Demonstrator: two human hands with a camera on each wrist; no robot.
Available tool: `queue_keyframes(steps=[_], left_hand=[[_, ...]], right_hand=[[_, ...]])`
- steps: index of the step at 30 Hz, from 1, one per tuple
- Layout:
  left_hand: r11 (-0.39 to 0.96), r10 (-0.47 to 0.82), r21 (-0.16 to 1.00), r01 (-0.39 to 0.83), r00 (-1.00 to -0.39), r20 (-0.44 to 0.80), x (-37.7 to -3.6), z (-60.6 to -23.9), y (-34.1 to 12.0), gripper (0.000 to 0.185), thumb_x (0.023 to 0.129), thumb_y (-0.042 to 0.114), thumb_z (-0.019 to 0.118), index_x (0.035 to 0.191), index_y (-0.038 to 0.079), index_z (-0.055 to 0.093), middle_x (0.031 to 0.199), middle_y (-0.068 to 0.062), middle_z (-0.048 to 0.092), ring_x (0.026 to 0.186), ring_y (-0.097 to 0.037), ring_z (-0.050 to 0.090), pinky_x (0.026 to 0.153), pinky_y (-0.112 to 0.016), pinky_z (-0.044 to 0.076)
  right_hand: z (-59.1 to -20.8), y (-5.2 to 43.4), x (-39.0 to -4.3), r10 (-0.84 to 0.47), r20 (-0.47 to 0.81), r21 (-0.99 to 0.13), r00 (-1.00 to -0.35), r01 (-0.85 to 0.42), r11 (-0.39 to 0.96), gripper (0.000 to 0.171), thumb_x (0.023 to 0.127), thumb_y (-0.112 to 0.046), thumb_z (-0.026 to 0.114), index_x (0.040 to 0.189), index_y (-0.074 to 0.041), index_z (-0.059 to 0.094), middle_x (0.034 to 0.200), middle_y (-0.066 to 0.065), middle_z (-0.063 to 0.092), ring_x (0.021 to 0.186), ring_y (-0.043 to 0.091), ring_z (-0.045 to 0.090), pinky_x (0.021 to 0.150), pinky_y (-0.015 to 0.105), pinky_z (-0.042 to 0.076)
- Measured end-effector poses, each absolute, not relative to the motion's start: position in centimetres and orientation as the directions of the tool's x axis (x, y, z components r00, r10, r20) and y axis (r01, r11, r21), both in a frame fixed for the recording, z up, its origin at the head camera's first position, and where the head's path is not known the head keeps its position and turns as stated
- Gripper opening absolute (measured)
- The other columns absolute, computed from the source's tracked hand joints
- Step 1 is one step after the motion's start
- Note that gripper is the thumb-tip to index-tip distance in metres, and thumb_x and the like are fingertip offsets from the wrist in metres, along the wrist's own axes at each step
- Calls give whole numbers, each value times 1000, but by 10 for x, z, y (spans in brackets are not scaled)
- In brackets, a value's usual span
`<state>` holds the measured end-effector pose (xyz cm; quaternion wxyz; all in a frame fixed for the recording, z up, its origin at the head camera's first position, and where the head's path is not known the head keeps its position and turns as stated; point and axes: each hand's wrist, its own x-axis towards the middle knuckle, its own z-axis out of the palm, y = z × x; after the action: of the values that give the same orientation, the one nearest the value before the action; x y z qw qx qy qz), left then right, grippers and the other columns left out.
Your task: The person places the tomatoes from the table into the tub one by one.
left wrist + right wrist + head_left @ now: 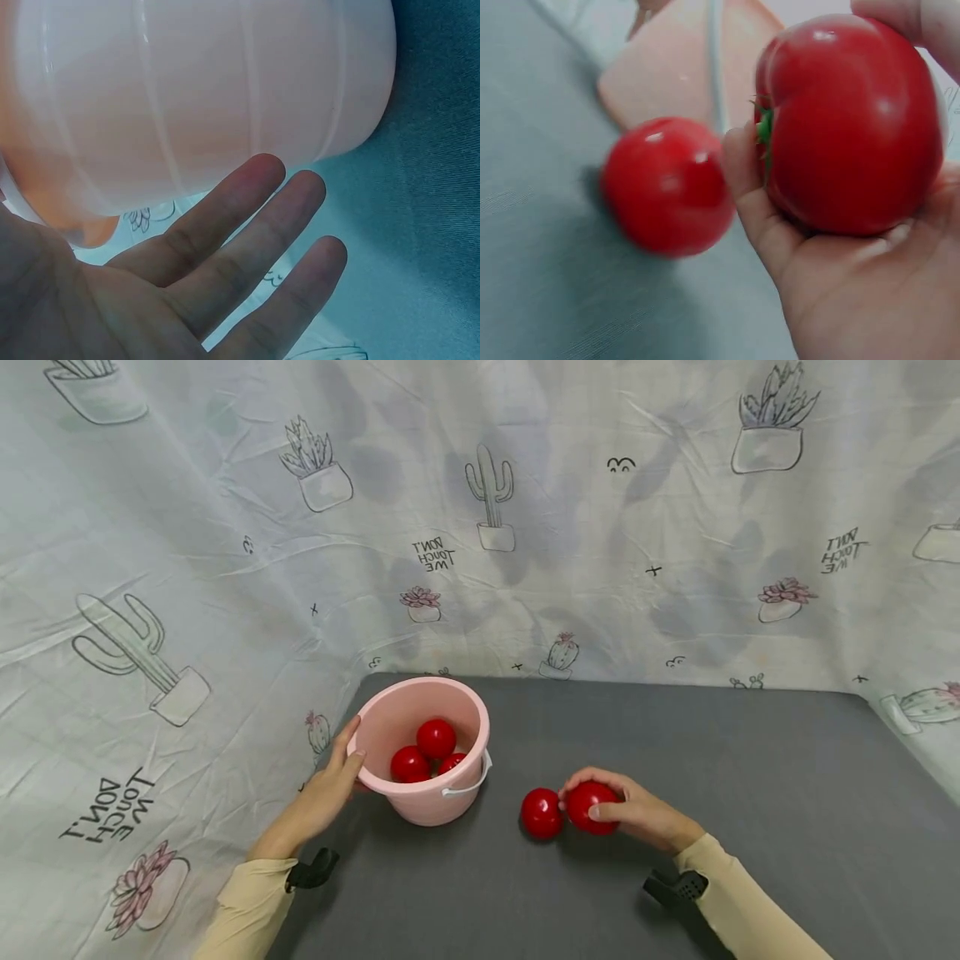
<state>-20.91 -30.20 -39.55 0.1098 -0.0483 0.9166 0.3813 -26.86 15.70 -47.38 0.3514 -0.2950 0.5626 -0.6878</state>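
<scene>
A pink bucket (424,806) stands tilted toward me on the grey tabletop, with several red tomatoes (436,739) inside. At its left side, my left hand (322,793) holds the rim, the thumb lapping over the edge. In the left wrist view, three spread, straight fingers (247,247) lie beside the outer wall. My right hand (633,810) grips a tomato (855,127) whose green stem faces the fingertips. Just left of it, another tomato (542,814) sits on the table. Part of the bucket's contents is hidden by the front wall.
A white handle (468,785) hangs down the bucket's right side. Behind and to the left, a pale curtain (570,527) printed with potted cacti borders the grey table (750,777). Each wrist carries a black camera (311,870).
</scene>
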Motion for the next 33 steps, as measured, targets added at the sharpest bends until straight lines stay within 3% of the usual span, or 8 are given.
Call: queue_keyframes(steps=[6, 13, 21, 33], left_hand=[[687, 27, 712, -144, -974, -223, -207, -393, -303, 62, 109, 53, 25, 160, 45, -9, 126, -15, 65, 112, -25, 65, 97, -52, 50], [688, 13, 711, -148, -976, -216, -205, -394, -303, 61, 109, 52, 24, 160, 45, -9, 124, -15, 65, 112, -26, 65, 97, -53, 50], [664, 38, 736, -128, -978, -204, -206, -395, -304, 59, 109, 50, 25, 158, 49, -8, 148, -18, 51, 116, -30, 64, 104, -58, 47], [682, 15, 718, -141, -978, -206, -205, -395, -306, 58, 109, 53, 23, 157, 51, -8, 140, -16, 59, 115, -28, 65, 105, -62, 43]], right_hand=[[-449, 141, -296, -769, 77, -974, -635, 117, -194, 31, 103, -8, 47, 134, -8, 53, 132, 7, 60, 124, 21, 60, 99, 37, 54], [-423, 126, -323, -678, 134, -953, -723, 94, -288, 29, 104, -10, 45, 131, -10, 55, 132, 4, 61, 124, 19, 62, 101, 36, 54], [-390, 112, -350, -648, 184, -939, -739, 62, -337, 29, 101, -11, 48, 129, -12, 57, 131, 5, 60, 123, 25, 60, 100, 37, 55], [-347, 71, -378, -603, 194, -949, -774, 9, -316, 31, 96, -10, 53, 126, -16, 59, 127, 3, 62, 118, 21, 61, 95, 32, 57]])
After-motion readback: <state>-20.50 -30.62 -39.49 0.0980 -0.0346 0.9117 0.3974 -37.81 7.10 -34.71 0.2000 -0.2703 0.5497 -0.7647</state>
